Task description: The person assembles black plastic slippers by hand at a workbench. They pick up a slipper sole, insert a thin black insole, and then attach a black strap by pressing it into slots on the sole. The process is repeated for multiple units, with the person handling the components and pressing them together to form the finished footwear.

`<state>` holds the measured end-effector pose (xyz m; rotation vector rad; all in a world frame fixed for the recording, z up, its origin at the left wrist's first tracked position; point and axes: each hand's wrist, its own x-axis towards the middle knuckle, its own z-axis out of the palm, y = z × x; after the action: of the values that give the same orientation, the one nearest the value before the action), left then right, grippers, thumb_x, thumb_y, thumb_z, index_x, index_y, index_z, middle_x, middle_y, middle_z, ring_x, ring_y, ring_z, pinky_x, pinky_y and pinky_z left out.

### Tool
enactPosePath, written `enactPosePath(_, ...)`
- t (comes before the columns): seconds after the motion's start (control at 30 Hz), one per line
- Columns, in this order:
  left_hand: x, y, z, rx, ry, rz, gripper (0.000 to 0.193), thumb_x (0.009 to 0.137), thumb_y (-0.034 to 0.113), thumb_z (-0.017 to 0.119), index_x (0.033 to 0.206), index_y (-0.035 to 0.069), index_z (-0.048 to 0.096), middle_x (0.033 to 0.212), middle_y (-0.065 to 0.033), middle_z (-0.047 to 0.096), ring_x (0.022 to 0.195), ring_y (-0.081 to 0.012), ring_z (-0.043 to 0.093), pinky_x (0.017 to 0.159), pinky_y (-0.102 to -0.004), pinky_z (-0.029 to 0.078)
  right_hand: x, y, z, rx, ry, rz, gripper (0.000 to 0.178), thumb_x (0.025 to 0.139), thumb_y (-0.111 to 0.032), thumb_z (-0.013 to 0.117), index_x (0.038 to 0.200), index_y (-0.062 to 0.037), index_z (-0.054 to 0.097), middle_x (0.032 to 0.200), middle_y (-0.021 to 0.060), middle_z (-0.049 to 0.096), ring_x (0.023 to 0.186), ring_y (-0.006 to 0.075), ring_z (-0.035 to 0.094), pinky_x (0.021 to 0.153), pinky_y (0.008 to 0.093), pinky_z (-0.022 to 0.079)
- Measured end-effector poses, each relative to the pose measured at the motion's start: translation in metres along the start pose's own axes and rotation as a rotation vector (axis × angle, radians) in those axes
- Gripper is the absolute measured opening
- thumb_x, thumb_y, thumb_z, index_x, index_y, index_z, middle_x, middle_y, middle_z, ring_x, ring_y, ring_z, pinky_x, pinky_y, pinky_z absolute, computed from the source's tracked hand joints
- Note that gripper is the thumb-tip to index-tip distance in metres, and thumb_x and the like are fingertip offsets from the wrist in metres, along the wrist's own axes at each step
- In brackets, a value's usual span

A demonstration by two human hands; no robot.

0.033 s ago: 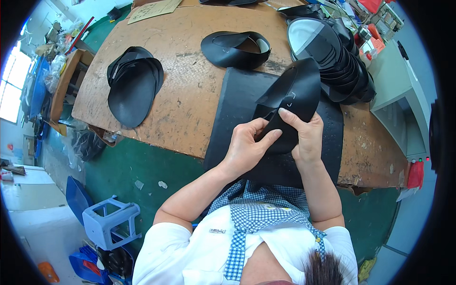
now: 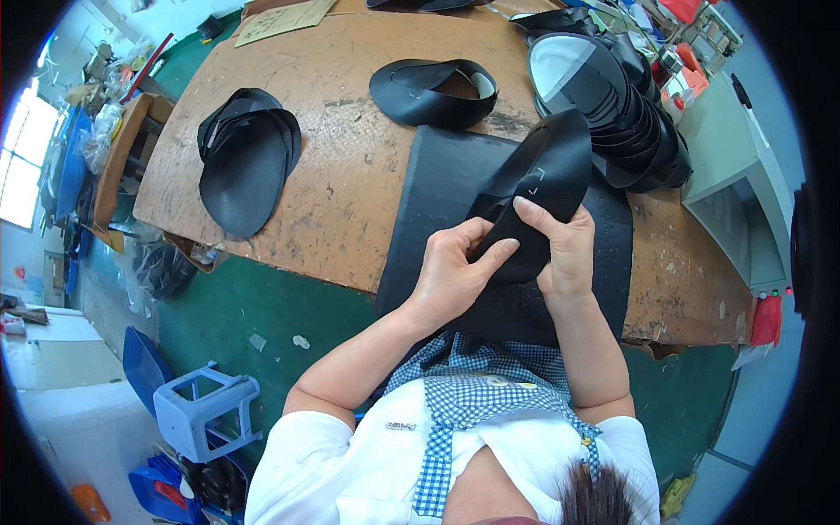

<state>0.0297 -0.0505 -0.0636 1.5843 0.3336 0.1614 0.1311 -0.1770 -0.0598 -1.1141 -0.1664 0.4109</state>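
Over the mat [image 2: 437,188], left hand [image 2: 457,273] and right hand [image 2: 570,252] clamped the black piece [image 2: 565,168], its long axis slanting toward the mat's far right.

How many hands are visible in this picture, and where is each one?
2: the left hand and the right hand, both holding the black piece over the dark mat.

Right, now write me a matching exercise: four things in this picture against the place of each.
Things
1. curved glossy black piece
2. pale blue plastic stool
3. flat black rectangular mat
4. stack of dark oval pieces

Places
A. left part of the brown tabletop
B. in the left hand and right hand
C. off the tabletop, lower left
D. beneath both hands

Pairs: 1-B, 2-C, 3-D, 4-A
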Motion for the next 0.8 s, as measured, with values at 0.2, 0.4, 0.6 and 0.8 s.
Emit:
enactPosePath(0.2, -0.017, 0.025, -0.004, 0.602, 0.239, 0.694, 0.016, 0.086, 0.005, 0.078, 0.097, -0.003, 0.07, 0.076, -0.0146, 0.07, 0.071, -0.0258, 0.071, 0.07, -0.0339, 0.056, 0.023, -0.029, 0.006, 0.215, -0.19, -0.062, 0.029, 0.087, -0.001, 0.077, 0.113, 0.0009, 0.065, 0.104, 0.0091, 0.072, 0.093, 0.0174, 0.071, 0.089, 0.0333, 0.059)
enactPosePath(0.4, -0.013, 0.006, -0.014, 1.036, 0.191, 0.775, 0.022, 0.082, 0.003, 0.075, 0.102, -0.004, 0.069, 0.081, -0.0115, 0.063, 0.079, -0.0276, 0.064, 0.079, -0.0396, 0.05, 0.045, -0.001, -0.029, -0.524, -0.075, 0.177, 0.059, 0.09, -0.024, 0.082, 0.13, 0.0058, 0.052, 0.122, 0.0165, 0.063, 0.114, 0.0212, 0.063, 0.095, 0.033, 0.052)
enactPosePath(0.6, -0.006, -0.006, -0.004, 1.014, 0.1, 0.922, 0.037, 0.071, 0.005, 0.073, 0.107, -0.004, 0.069, 0.097, -0.0139, 0.064, 0.095, -0.0276, 0.062, 0.095, -0.0421, 0.048, -0.027, -0.023, -0.016, -0.914, -0.505, -0.548, 0.07, 0.074, 0.009, 0.068, 0.14, -0.0029, 0.048, 0.137, 0.0193, 0.054, 0.117, 0.0346, 0.061, 0.087, 0.0367, 0.055)
enactPosePath(0.8, -0.023, -0.014, -0.016, 0.767, 0.248, 0.744, 0.068, 0.07, 0.02, 0.09, 0.129, 0.004, 0.063, 0.133, -0.0136, 0.057, 0.128, -0.0317, 0.051, 0.113, -0.052, 0.037, -0.031, -0.016, -0.023, -0.843, -0.616, -0.22, 0.074, 0.074, -0.007, 0.082, 0.14, -0.0023, 0.048, 0.131, 0.0187, 0.055, 0.118, 0.0367, 0.06, 0.098, 0.0436, 0.054)
